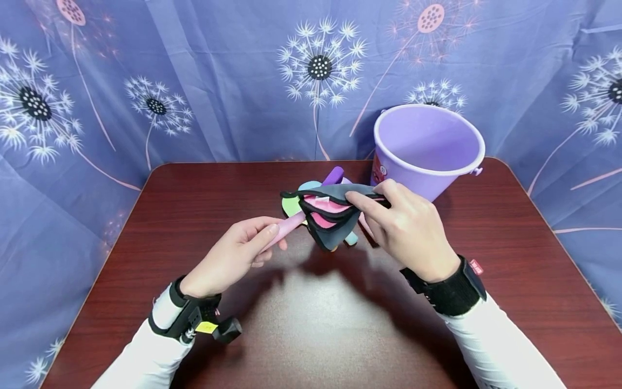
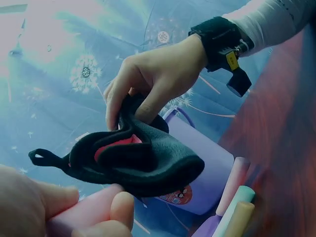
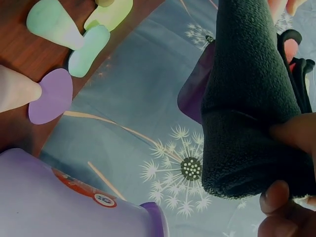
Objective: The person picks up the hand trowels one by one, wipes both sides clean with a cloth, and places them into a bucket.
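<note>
My left hand grips the pink handle of a toy, its far end running behind a folded dark grey cloth with black edging and a pink inner side. The fingers and thumb of my right hand pinch the cloth from the right. In the left wrist view the cloth bunches in folds, a small loop at one end. The right wrist view shows a rounded purple blade sticking out behind the cloth; most of the toy's head is hidden.
A purple bucket stands at the table's back right. Several pastel toys lie between it and my hands, among them a mint-handled one and one with a purple head. A blue dandelion-patterned curtain hangs behind the brown table.
</note>
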Available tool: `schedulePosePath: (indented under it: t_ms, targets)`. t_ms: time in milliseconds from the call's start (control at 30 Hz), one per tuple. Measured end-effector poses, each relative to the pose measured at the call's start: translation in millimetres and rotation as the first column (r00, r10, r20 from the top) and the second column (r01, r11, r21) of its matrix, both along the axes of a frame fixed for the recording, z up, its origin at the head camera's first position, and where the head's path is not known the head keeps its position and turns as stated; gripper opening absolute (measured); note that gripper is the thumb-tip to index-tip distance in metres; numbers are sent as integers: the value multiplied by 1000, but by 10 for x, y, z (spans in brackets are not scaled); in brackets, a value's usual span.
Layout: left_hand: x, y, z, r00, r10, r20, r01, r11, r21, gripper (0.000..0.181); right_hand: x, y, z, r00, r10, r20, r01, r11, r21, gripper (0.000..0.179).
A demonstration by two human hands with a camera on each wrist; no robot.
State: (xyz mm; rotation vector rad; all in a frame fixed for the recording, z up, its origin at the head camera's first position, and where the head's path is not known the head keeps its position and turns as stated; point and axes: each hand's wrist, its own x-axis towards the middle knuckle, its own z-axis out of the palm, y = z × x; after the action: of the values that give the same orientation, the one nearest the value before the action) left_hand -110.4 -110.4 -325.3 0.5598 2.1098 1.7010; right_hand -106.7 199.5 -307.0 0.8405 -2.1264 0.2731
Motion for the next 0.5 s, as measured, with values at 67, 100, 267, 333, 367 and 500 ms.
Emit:
schedulePosePath:
  t_ms: [67,100,267,333,367,500]
  targets:
    - [-4,1,2,1000,-27,-2,27,1000,-14,30,-5,14,0,1000,-22,10,22,1000,-19,32]
    - [-4,-1,1,999,-38,-2,38,999,-19,29,-6,20,-1,999,-31,16,31,999,-28,33]
    - [13,-13,2,997,-71,7,71,997,-38,25,-17,51,-6,997,-78,26,80,995,-64,34]
    - [19,-14,11,998,-69,3,69,996,-50,26,-21,69,-7,994,-102,28,104,992,-75,34]
    - [21,-14,16,998,-64,-5,64,996,-62,26,-22,79,-7,993,-112,31,114,990,-82,34]
    - [21,-13,23,998,-44,-40,39,993,-107,25,-29,119,-4,988,-149,51,154,982,-114,36]
